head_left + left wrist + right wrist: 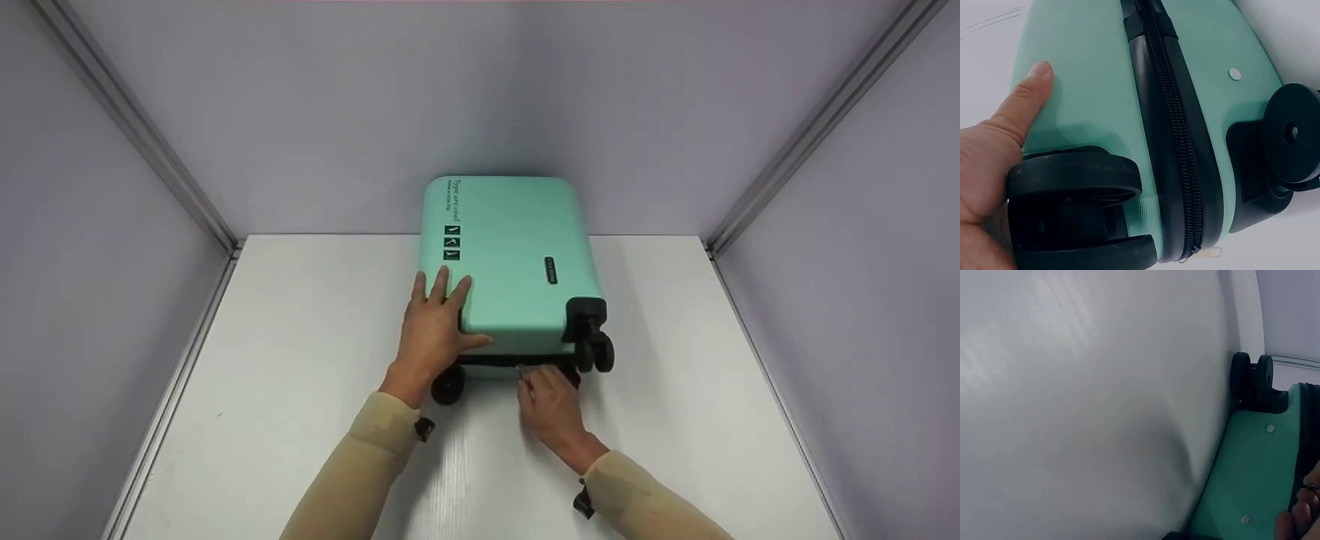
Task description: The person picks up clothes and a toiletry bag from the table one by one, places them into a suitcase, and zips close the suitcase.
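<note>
A mint-green hard-shell suitcase (510, 255) lies flat, its wheeled end toward me. My left hand (433, 330) rests on its near left corner with fingers spread; the thumb (1030, 98) presses the end face beside a black wheel (1072, 180). At the middle of the near end, my right hand (551, 405) pinches a small metal zipper pull (520, 371) between thumb and curled fingers. In the right wrist view only some fingertips (1300, 517) show. A black zipper (1171, 112) runs along the end face, with a slider (1193, 252) low in the left wrist view.
The suitcase stands on a white table (322, 337), near the back wall (337, 120). Black double wheels (595, 351) jut out at the near right corner. Another wheel (448, 385) sits low at the left. Grey panels (97, 262) flank both sides.
</note>
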`<move>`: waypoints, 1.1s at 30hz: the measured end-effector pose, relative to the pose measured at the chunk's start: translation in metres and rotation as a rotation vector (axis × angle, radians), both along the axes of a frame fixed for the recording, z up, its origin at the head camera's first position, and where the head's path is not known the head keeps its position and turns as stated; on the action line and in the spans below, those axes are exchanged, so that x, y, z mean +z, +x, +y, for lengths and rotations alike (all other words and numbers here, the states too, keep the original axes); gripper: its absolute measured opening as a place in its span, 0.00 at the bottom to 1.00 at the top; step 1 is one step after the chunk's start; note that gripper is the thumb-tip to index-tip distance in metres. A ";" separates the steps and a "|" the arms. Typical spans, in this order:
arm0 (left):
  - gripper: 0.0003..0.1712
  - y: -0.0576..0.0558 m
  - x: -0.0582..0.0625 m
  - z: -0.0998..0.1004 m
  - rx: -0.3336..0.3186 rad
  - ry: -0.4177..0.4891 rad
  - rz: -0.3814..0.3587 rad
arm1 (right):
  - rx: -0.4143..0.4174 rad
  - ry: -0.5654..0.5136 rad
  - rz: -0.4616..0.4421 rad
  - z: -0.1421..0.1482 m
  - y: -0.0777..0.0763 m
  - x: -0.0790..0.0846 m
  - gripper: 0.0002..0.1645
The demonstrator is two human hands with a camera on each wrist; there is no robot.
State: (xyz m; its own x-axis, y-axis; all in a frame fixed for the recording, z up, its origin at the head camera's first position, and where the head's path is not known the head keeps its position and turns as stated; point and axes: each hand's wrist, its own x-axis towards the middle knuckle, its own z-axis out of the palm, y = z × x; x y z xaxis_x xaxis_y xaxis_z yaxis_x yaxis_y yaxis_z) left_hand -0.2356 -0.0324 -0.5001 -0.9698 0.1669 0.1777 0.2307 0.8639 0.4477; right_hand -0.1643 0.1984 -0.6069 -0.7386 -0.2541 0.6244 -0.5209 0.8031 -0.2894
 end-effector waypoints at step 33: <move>0.64 0.001 0.001 0.003 -0.004 0.013 0.002 | 0.039 0.005 0.020 -0.022 0.000 -0.002 0.11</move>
